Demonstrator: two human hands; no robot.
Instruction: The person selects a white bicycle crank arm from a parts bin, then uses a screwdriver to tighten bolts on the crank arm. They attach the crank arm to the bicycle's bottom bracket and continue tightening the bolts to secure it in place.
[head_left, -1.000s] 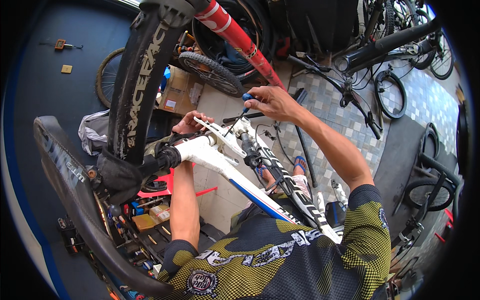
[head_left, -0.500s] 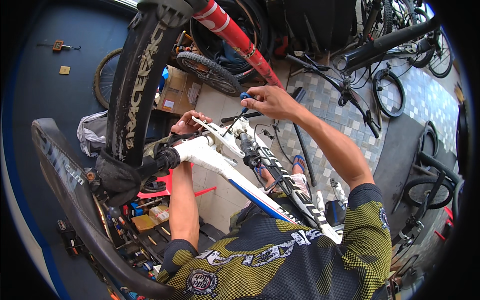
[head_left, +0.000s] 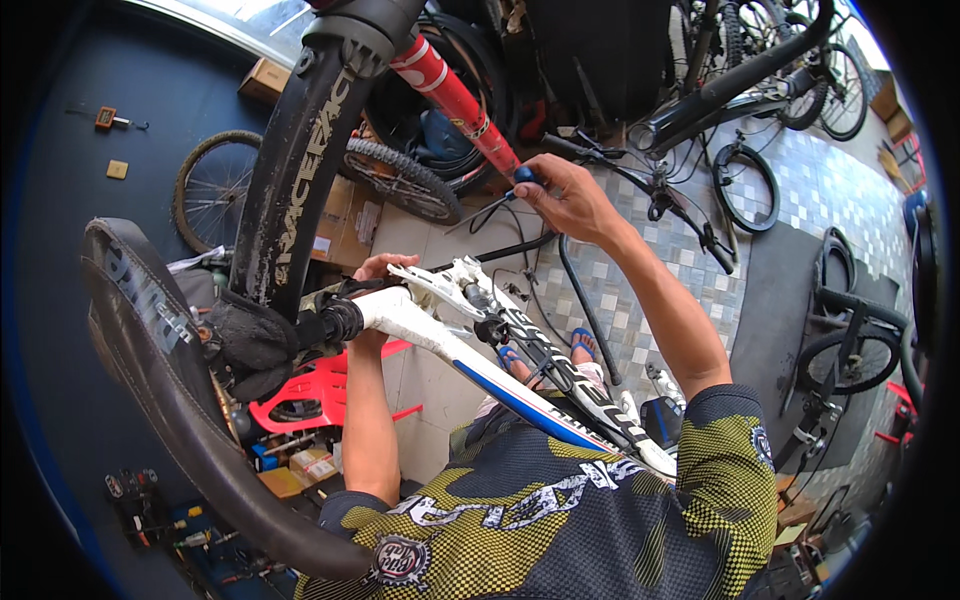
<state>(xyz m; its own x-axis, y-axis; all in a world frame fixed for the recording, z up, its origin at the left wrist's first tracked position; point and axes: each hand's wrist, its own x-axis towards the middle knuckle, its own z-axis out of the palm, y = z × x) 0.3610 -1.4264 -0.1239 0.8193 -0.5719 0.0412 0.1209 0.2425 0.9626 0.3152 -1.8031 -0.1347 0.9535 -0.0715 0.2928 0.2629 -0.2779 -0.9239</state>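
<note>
In front of me a white bicycle frame point(head_left: 420, 328) with a blue stripe is held up slantwise. My right hand point(head_left: 572, 203) is closed round the blue handle of a screwdriver point(head_left: 526, 176). Its thin shaft points down to the left, with the tip in the air above the frame, apart from it. My left hand point(head_left: 377, 272) grips the frame's far side, beside a white linkage arm point(head_left: 437, 288); the frame hides its palm and some fingers. Next to the linkage runs a shock absorber point(head_left: 490, 318).
A black saddle point(head_left: 150, 330) curves close on the left, beside a thick black post point(head_left: 300, 170). A red tube point(head_left: 455, 95) rises beyond my right hand. Below left are a red plastic stool point(head_left: 320, 395) and scattered tools. Bicycles and wheels point(head_left: 745, 188) stand at the right.
My right hand has drawn the screwdriver up and away from the linkage, where its tip was before. My left hand stays at the frame. The whole view has shifted slightly.
</note>
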